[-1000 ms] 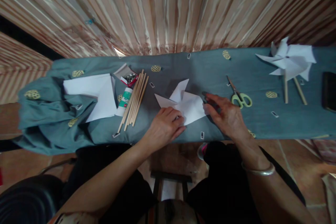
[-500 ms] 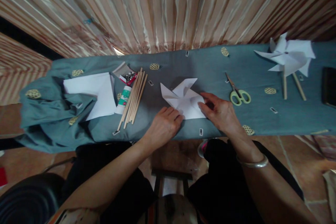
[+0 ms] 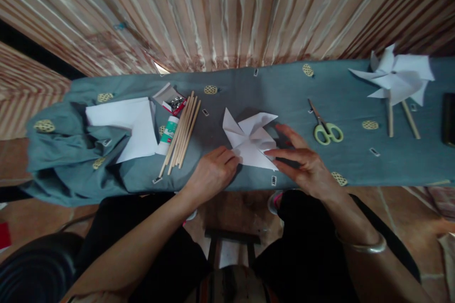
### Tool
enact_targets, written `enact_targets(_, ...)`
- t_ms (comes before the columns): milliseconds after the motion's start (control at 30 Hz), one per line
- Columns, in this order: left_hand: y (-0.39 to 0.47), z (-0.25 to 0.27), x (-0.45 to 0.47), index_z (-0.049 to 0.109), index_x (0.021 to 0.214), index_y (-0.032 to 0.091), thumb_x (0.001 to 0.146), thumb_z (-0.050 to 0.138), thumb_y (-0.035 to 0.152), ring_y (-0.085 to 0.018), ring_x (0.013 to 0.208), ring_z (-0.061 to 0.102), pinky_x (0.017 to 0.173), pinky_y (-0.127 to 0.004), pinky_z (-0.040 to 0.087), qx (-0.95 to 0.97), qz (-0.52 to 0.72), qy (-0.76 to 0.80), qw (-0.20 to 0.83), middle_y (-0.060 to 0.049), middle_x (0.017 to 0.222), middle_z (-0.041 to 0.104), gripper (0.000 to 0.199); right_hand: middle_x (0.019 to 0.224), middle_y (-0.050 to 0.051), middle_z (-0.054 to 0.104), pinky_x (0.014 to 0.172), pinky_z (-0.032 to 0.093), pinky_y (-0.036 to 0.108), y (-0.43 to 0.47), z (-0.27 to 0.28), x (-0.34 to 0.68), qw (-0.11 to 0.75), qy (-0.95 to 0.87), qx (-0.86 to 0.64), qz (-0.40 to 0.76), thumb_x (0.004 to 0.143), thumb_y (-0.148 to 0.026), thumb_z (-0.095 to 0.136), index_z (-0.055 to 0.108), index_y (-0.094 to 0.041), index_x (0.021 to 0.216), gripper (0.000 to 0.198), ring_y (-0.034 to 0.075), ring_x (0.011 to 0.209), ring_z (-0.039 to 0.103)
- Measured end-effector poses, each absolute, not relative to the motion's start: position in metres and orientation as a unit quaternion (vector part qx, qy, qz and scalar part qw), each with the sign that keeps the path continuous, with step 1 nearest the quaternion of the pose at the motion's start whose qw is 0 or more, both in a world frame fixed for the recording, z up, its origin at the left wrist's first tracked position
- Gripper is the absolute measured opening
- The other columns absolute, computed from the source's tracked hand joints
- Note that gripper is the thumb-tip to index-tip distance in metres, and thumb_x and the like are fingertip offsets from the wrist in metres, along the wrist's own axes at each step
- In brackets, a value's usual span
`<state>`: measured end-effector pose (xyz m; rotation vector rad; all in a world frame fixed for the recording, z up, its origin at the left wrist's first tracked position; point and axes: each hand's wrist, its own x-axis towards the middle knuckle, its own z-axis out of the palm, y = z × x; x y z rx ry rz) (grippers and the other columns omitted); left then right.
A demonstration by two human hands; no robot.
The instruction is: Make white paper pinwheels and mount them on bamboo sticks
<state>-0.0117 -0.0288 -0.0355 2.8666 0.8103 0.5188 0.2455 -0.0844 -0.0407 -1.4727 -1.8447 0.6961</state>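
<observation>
A white paper pinwheel [image 3: 253, 144] lies on the cloth in front of me, its blades folded toward the middle. My left hand [image 3: 216, 169] is closed at its lower left edge, fingers bent and pressed on the paper; the fingertips are partly hidden. At the right side, my right hand [image 3: 302, 163] has its fingers apart, the tips next to the lower right blade. Whether they touch the paper is hard to see. Green-handled scissors [image 3: 325, 128] rest to the right of that hand, blades pointing up and away.
Several wooden sticks [image 3: 182, 135], a glue stick [image 3: 168, 133] and a small box of metal pins [image 3: 173, 102] lie to the left. Beyond them is a stack of white paper [image 3: 138, 128]. Finished-looking pinwheels on sticks [image 3: 398, 75] lie far right, near a dark object [image 3: 448, 118].
The pinwheel has turned a little clockwise. My right hand has loosened from its right blade, and its fingers have spread. My left hand has shifted slightly left.
</observation>
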Motion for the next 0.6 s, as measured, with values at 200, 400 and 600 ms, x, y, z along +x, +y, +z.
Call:
enact_targets(200, -0.03, -0.035, -0.014, 0.067, 0.093, 0.012, 0.095, 0.054, 0.014, -0.019, 0.08, 0.061, 0.07, -0.032, 0.055, 0.947, 0.17, 0.265, 0.063, -0.007, 0.09, 0.069, 0.013, 0.156, -0.006, 0.045, 0.118, 0.034, 0.063, -0.084, -0.039, 0.242, 0.352, -0.687, -0.553, 0.313, 0.088, -0.025, 0.066, 0.079, -0.038, 0.098, 0.02, 0.032, 0.148, 0.036)
enact_targets(400, -0.034, -0.036, -0.009, 0.066, 0.104, 0.011, 0.095, 0.053, 0.016, -0.022, 0.086, 0.063, 0.075, -0.036, 0.058, 0.943, 0.186, 0.259, 0.093, -0.009, 0.096, 0.07, 0.017, 0.147, -0.002, 0.057, 0.118, 0.034, 0.061, -0.07, -0.043, 0.227, 0.393, -0.662, -0.576, 0.274, 0.085, -0.029, 0.071, 0.079, -0.034, 0.088, 0.009, 0.032, 0.146, 0.04)
enact_targets(600, -0.038, -0.038, -0.004, 0.055, 0.128, 0.014, 0.099, 0.047, 0.017, -0.02, 0.095, 0.066, 0.085, -0.036, 0.06, 0.93, 0.206, 0.271, 0.136, -0.009, 0.106, 0.071, 0.03, 0.146, 0.0, 0.057, 0.119, 0.034, 0.059, -0.061, -0.051, 0.209, 0.391, -0.658, -0.611, 0.203, 0.087, -0.028, 0.066, 0.077, -0.029, 0.088, 0.01, 0.031, 0.147, 0.037)
